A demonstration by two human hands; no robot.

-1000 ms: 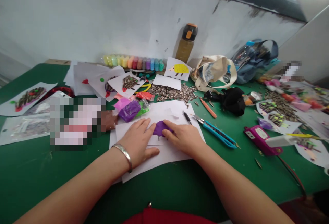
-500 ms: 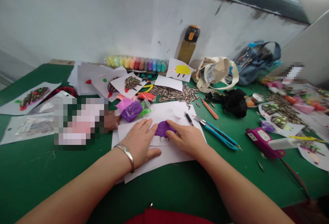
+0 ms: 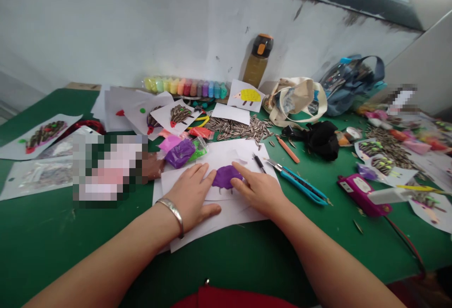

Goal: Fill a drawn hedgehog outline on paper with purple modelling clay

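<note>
R hand (image 3: 260,191) shifted slightly right, thumb/index apart at purple clay (image 3: 226,178); L hand (image 3: 188,192) flat, thumb splayed. Clay prob. soft, light; hold by rim.

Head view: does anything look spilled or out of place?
Striped seeds lie loose in a heap on the green table, with a stray seed near the magenta device; that looks like a spill, though it may be deliberate. The purple patch shows no obvious damage.

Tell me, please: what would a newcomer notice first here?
The eye would likely fall on the flat purple piece on white paper, between the left hand and the right hand. Next might come the blue cutter beside the paper, and the bottle standing near the wall behind.
</note>
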